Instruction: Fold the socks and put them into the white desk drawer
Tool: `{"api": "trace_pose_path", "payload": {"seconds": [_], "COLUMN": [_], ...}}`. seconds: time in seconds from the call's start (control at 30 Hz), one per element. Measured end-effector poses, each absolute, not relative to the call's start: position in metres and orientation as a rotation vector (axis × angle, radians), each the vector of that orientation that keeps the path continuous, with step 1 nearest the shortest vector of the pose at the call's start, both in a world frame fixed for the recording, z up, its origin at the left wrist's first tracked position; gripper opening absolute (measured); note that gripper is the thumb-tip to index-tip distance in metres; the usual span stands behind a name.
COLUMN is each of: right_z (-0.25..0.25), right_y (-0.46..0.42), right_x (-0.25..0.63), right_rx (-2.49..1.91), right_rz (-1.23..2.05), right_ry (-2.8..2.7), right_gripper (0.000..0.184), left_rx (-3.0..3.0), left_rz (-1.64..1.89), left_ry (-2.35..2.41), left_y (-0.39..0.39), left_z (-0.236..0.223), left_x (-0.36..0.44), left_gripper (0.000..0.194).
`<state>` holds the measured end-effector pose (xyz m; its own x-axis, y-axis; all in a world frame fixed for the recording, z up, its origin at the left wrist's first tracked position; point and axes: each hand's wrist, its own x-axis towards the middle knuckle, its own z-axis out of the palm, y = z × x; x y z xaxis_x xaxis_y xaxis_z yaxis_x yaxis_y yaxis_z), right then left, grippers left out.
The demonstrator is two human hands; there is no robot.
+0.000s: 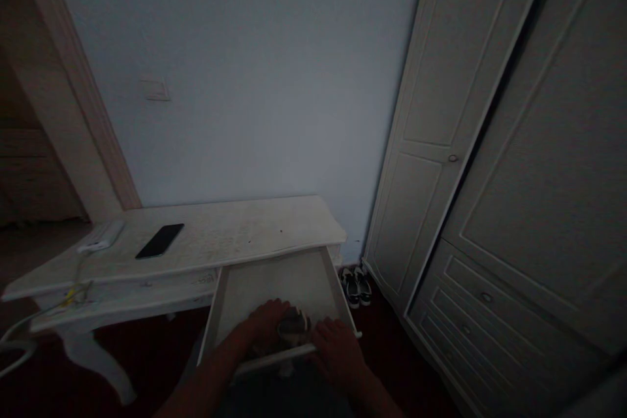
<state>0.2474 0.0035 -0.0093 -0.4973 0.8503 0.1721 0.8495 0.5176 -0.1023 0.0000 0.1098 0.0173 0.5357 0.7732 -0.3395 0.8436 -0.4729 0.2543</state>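
A shallow white drawer is pulled out from a white table. Near its front lies a small dark grey bundle with a pale stripe; dimness hides whether it is cloth or something else. My left hand reaches into the drawer from the left, its fingers curled against the bundle's left side. To the right of the bundle, my right hand lies across the drawer's front edge, fingers stretched forward and a little apart. The bundle's underside and my left fingertips are hard to make out.
On the white tabletop lie a black phone and a white power strip. A cable with a yellow part hangs at the table's left. Dark shoes stand on the red floor beside a white wardrobe.
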Motion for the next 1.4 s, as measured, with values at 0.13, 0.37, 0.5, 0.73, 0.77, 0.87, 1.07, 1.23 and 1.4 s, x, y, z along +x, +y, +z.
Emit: {"api": "trace_pose_path", "payload": {"seconds": [0.13,0.37,0.5,0.73,0.77,0.87,1.07,1.23,1.4], "right_z": [-0.015,-0.019,-0.02,-0.021,-0.02,-0.018,-0.022,-0.021,-0.021], "right_y": [0.005,0.006,0.006,0.008,0.008,0.007,0.008,0.007,0.007], "right_x": [0.247,0.248,0.249,0.249,0.249,0.249,0.249,0.248,0.249], "right_rx": [-1.447,-1.451,-1.463,-1.471,-1.474,-1.453,-1.438,-1.431,-1.412], "right_rz": [-0.045,-0.054,-0.038,-0.036,-0.036,-0.037,-0.083,-0.092,-0.127], "right_ry": [-2.547,-2.562,-2.557,-2.569,-2.57,-2.563,-2.547,-2.528,-2.531], "right_gripper": [0.032,0.032,0.032,0.031,0.03,0.03,0.031,0.031,0.03], "left_rx": [2.371,2.389,2.452,2.572,2.587,2.622,2.667,2.695,2.703], "left_rz": [-0.285,-0.423,-0.45,-0.362,-0.357,-0.346,-0.314,-0.273,-0.209], "left_ry": [1.333,1.356,1.434,1.561,1.575,1.638,1.731,1.769,1.804], "left_y": [0.111,0.131,0.138,0.134,0.134,0.133,0.128,0.127,0.126], "left_z": [0.02,0.025,0.026,0.038,0.041,0.051,0.057,0.055,0.053], "left_x": [-0.016,-0.054,-0.071,-0.067,-0.066,-0.064,-0.064,-0.063,-0.063], "left_gripper": [0.096,0.101,0.095,0.071,0.069,0.065,0.057,0.056,0.053]}}
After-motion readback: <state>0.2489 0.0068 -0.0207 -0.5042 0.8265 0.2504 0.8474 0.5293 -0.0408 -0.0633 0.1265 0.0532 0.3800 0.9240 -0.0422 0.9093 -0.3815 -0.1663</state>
